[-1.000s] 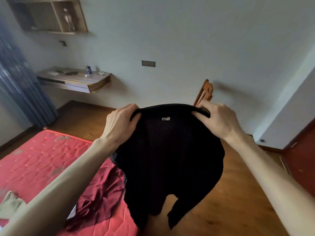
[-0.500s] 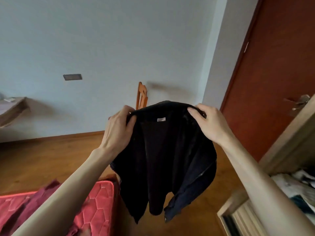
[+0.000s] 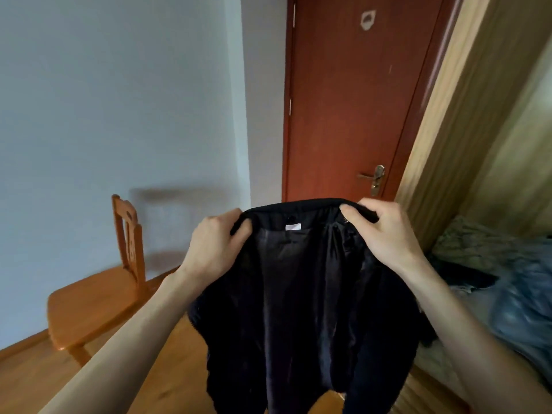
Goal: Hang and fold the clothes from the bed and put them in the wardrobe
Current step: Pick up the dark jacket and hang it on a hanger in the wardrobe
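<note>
Held up at centre frame: a black jacket with a shiny dark lining and a small white neck label [image 3: 301, 288], hanging open-side toward the camera, hem dropping past the bottom edge at 6 o'clock. Left hand [image 3: 216, 249] at 9 o'clock of the collar, fingers curled over the edge, grip pinching the fabric. Right hand [image 3: 385, 234] at 3 o'clock of the collar, grip likewise closed around the rolled collar edge. Both bare forearms reaching in from the lower corners.

Behind the jacket at 12 o'clock: a reddish-brown wooden door [image 3: 349, 100] with a brass lever handle [image 3: 375, 178], closed. At 9 o'clock: an orange wooden chair [image 3: 98, 297] standing on the wooden plank floor [image 3: 27, 380], its back against a pale grey wall [image 3: 119, 94]. At 2 o'clock: the tan wooden side panel of the wardrobe [image 3: 466, 121]. At 3 to 4 o'clock, just right of the right forearm: a blurred heap of grey-green and blue clothes [image 3: 507, 282] lying inside the wardrobe opening.
</note>
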The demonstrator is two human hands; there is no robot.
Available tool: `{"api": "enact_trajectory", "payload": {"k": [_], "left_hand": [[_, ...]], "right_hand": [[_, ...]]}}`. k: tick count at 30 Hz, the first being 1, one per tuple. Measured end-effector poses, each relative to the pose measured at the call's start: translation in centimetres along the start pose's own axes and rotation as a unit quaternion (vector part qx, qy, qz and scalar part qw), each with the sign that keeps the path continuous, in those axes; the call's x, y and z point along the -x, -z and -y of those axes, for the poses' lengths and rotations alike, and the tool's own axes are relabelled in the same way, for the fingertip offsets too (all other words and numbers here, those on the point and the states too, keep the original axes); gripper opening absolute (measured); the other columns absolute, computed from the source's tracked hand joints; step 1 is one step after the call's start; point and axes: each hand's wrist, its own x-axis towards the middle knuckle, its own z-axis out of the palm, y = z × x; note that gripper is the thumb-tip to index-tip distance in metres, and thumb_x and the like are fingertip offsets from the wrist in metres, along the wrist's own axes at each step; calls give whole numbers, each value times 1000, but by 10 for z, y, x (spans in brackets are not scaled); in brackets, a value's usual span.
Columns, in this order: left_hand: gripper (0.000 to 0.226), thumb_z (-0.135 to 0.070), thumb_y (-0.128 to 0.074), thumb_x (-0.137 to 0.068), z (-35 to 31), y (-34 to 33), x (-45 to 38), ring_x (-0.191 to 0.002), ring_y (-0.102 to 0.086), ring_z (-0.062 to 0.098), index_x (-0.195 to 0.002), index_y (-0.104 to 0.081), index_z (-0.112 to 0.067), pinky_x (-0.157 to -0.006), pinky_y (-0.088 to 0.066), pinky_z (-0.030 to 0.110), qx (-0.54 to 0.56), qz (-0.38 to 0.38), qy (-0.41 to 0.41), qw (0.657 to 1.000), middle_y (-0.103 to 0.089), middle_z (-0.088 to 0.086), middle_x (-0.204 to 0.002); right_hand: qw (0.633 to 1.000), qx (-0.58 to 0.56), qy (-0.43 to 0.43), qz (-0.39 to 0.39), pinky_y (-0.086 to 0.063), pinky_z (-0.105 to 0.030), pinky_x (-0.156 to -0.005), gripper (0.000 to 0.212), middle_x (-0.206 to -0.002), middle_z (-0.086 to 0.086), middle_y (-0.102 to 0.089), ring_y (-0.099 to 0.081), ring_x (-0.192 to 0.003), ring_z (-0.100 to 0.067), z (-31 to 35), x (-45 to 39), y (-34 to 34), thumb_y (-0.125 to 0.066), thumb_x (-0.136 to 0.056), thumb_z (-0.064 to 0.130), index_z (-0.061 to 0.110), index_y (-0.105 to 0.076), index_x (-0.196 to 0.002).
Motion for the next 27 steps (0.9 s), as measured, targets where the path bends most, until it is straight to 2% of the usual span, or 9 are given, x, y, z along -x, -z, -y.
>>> {"api": "enact_trajectory", "payload": {"k": [2, 4, 7, 10, 12, 16, 21, 24, 27], "left_hand": [[44, -53, -40, -91, -4, -10, -22, -54, -43, 29, -67, -38, -16, -53, -31, 38, 31, 30, -23, 999, -41, -2, -52], [45, -55, -41, -91, -7, -19, -42, -54, -40, 15, -67, -43, -17, -55, -35, 37, 93, 71, -48, 992, -41, -8, -53], [43, -42, -54, -103, -14, -33, -69, -61, -45, 1, -75, -55, -9, -59, -40, 26, 199, 148, -84, 965, -48, -15, -64], [43, -30, -66, -101, -28, -49, -95, -62, -44, 4, -74, -53, 1, -57, -37, 23, 249, 208, -126, 937, -47, -9, -65], [49, -37, -72, -96, -41, -60, -113, -62, -45, 8, -73, -53, 3, -58, -37, 26, 269, 232, -158, 921, -48, -4, -65], [58, -56, -66, -93, -71, -84, -142, -64, -47, 9, -72, -54, -3, -60, -39, 31, 291, 245, -202, 903, -49, -4, -66], [43, -35, -60, -105, -116, -114, -169, -61, -50, 5, -67, -57, -15, -62, -42, 27, 293, 247, -199, 902, -54, -12, -64], [48, -34, -59, -105, -143, -130, -184, -61, -46, 12, -71, -52, -2, -62, -38, 31, 319, 258, -163, 897, -49, -5, -64], [52, -34, -61, -104, -173, -138, -199, -64, -46, 14, -72, -49, 5, -65, -39, 31, 353, 288, -162, 875, -48, 1, -68]], "right_hand": [[1000, -7, -20, -15, -28, -28, -53, 49, -55, -10, -41, -39, -51, -15, -3, -6, 13, -68, -100, 31, 3, -50, -64], [998, -19, -42, -35, -29, -26, -54, 46, -52, -3, -42, -41, -51, -12, -6, -11, 27, -70, -99, 26, 10, -55, -58], [994, -37, -79, -69, -38, -25, -60, 34, -56, -5, -54, -53, -58, -9, -8, -23, 50, -72, -96, 26, 13, -71, -64], [988, -36, -107, -103, -37, -20, -56, 38, -55, 8, -52, -49, -56, -5, -10, -35, 75, -71, -96, 25, 13, -65, -60], [985, -25, -113, -125, -34, -16, -51, 43, -54, 12, -47, -44, -53, -4, -14, -39, 93, -70, -97, 25, 14, -58, -57], [980, -12, -118, -157, -33, -23, -55, 47, -62, 3, -45, -44, -60, -8, -23, -38, 127, -71, -96, 31, -6, -54, -71], [974, 5, -115, -194, -31, -34, -65, 51, -70, -8, -44, -44, -66, -17, -32, -35, 164, -71, -95, 35, -10, -53, -78], [973, 14, -113, -200, -33, -34, -68, 49, -71, -10, -48, -48, -67, -18, -41, -40, 185, -71, -96, 34, -11, -56, -83], [969, 19, -112, -221, -32, -34, -68, 51, -71, -9, -47, -47, -66, -17, -50, -47, 212, -71, -95, 37, -10, -55, -82]]}}
